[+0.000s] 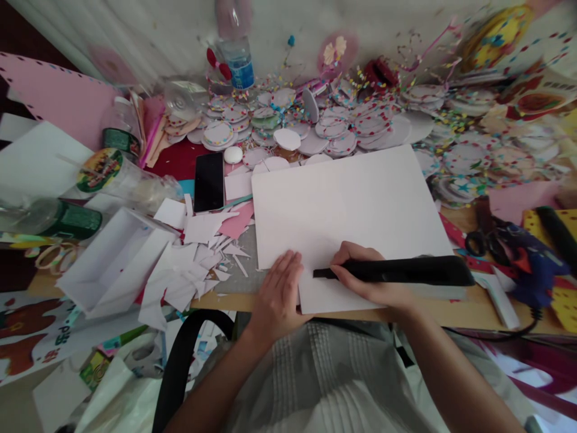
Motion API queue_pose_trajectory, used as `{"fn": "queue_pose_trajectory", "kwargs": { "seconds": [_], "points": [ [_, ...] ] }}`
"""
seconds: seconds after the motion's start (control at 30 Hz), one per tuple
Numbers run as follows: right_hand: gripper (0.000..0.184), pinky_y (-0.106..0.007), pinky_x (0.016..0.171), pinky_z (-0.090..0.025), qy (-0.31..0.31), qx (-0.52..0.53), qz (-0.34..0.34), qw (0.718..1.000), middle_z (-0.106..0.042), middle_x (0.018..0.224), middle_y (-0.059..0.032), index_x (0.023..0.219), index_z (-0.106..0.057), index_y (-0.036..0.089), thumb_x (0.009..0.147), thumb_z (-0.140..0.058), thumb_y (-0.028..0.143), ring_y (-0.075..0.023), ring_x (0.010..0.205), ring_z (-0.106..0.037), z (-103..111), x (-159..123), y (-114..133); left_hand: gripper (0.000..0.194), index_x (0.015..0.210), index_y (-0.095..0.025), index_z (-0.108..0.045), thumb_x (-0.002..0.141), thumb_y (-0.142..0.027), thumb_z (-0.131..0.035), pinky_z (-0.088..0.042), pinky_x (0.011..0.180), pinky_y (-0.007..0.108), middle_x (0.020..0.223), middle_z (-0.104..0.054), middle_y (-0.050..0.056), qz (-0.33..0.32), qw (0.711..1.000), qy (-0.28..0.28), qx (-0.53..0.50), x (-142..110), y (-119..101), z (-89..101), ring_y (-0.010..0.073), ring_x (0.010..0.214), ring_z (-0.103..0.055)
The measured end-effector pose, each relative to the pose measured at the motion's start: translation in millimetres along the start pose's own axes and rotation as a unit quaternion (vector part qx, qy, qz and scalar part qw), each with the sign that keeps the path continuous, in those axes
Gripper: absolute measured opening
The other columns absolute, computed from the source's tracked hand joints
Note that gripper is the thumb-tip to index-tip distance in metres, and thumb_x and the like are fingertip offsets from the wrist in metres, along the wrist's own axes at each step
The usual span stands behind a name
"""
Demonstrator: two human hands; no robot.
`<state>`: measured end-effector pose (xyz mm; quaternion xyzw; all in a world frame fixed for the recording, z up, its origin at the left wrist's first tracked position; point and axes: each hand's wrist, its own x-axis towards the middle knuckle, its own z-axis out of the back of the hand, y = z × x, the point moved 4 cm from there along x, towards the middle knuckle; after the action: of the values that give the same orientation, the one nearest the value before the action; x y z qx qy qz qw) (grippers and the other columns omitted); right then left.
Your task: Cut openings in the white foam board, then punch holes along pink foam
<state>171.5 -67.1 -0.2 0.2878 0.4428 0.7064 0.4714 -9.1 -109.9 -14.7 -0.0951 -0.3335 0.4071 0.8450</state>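
A large white sheet of card (pixel 333 204) lies on the table in front of me. Its lower left part is under my left hand (pixel 280 285), which rests flat with the fingers stretched out together. My right hand (pixel 367 273) is closed around a long black utility knife (pixel 415 270). The knife's narrow dark tip points left and sits at the card's surface, a little right of my left fingers. Whether the tip touches the card I cannot tell. Part of a grey cutting mat (pixel 243 264) shows beneath the card's left side.
White paper scraps (pixel 198 252) and an open white box (pixel 117 264) lie at left, near a phone (pixel 209 181) and bottles (pixel 121 129). Decorated white discs (pixel 333 123) crowd the back. Scissors (pixel 487 240) and a blue glue gun (pixel 532 252) lie at right.
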Motion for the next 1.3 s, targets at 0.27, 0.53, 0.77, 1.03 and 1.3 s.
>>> {"fn": "queue_pose_trajectory", "kwargs": {
  "seconds": [0.27, 0.53, 0.77, 1.03, 1.3],
  "points": [
    [0.01, -0.028, 0.059, -0.044, 0.003, -0.011, -0.001, 1.0, -0.061, 0.074, -0.0012, 0.079, -0.056, 0.022, 0.088, -0.055, 0.027, -0.0151, 0.067, -0.057, -5, -6, -3, 0.068, 0.135, -0.006, -0.033, 0.078, -0.026, -0.063, -0.04, 0.106, 0.055, 0.131, -0.054, 0.024, -0.017, 1.0, 0.016, 0.003, -4, 3, -3.5, 0.035, 0.134, -0.038],
    [0.01, -0.029, 0.061, -0.046, 0.017, -0.008, 0.013, 1.0, -0.062, 0.074, -0.0024, 0.078, -0.055, 0.022, 0.087, -0.054, 0.025, -0.0161, 0.068, -0.058, -7, -8, -12, 0.072, 0.137, -0.005, -0.03, 0.077, -0.027, -0.063, -0.042, 0.106, 0.053, 0.13, -0.055, 0.025, -0.01, 1.0, 0.017, 0.003, -3, 3, -4.0, 0.0345, 0.133, -0.04],
    [0.011, -0.028, 0.059, -0.045, 0.017, -0.001, 0.009, 1.0, -0.06, 0.072, -0.0016, 0.075, -0.055, 0.021, 0.086, -0.054, 0.025, -0.0153, 0.066, -0.056, -5, -5, -12, 0.071, 0.136, -0.004, -0.031, 0.076, -0.025, -0.064, -0.043, 0.105, 0.053, 0.128, -0.056, 0.026, -0.011, 1.0, 0.009, 0.001, -1, 2, -2.0, 0.0349, 0.132, -0.042],
    [0.014, -0.027, 0.058, -0.042, -0.033, 0.048, -0.016, 0.998, -0.057, 0.071, -0.0004, 0.075, -0.054, 0.021, 0.087, -0.056, 0.029, -0.0136, 0.064, -0.051, -1, -10, -16, 0.07, 0.137, -0.006, -0.031, 0.077, -0.023, -0.063, -0.043, 0.105, 0.054, 0.129, -0.056, 0.025, -0.007, 1.0, 0.005, 0.002, -2, 2, -2.8, 0.0343, 0.132, -0.041],
    [0.013, -0.027, 0.06, -0.044, -0.01, 0.014, -0.01, 1.0, -0.06, 0.073, -0.0012, 0.077, -0.055, 0.021, 0.087, -0.056, 0.029, -0.0146, 0.066, -0.055, -4, -7, -13, 0.069, 0.135, -0.007, -0.032, 0.078, -0.027, -0.065, -0.042, 0.105, 0.055, 0.129, -0.055, 0.025, -0.011, 1.0, 0.007, 0.0, -2, 2, -3.4, 0.0349, 0.133, -0.04]
  ]
}}
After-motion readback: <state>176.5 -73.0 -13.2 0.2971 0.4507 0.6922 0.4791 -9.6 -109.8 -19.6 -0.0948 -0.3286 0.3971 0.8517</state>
